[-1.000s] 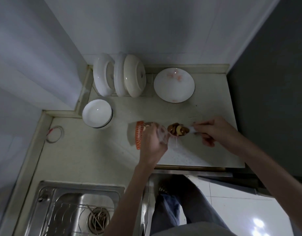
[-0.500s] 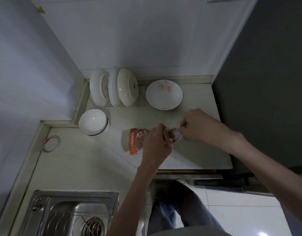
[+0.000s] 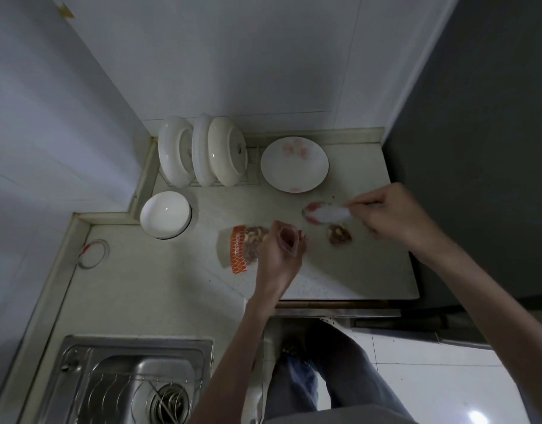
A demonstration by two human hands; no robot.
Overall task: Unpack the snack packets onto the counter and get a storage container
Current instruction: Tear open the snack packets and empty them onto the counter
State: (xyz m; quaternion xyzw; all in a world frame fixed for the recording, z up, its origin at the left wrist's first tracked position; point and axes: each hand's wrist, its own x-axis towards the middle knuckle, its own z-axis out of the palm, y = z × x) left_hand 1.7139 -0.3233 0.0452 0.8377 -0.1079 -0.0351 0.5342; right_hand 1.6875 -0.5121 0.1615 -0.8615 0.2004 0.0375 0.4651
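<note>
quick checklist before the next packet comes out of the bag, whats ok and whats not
1. Left hand grips the mouth of the orange-edged bag: ok.
2. Right hand free for the next pull: not ok, it pinches a white and red packet.
3. Small nut packet lies on the counter below that hand: ok.
4. Bare counter near the front edge to set more packets: ok.
5. Packets left in the bag: cannot tell, only nuts show through.
6. Storage container at hand: not ok, only a bowl, a plate and racked dishes show.
</note>
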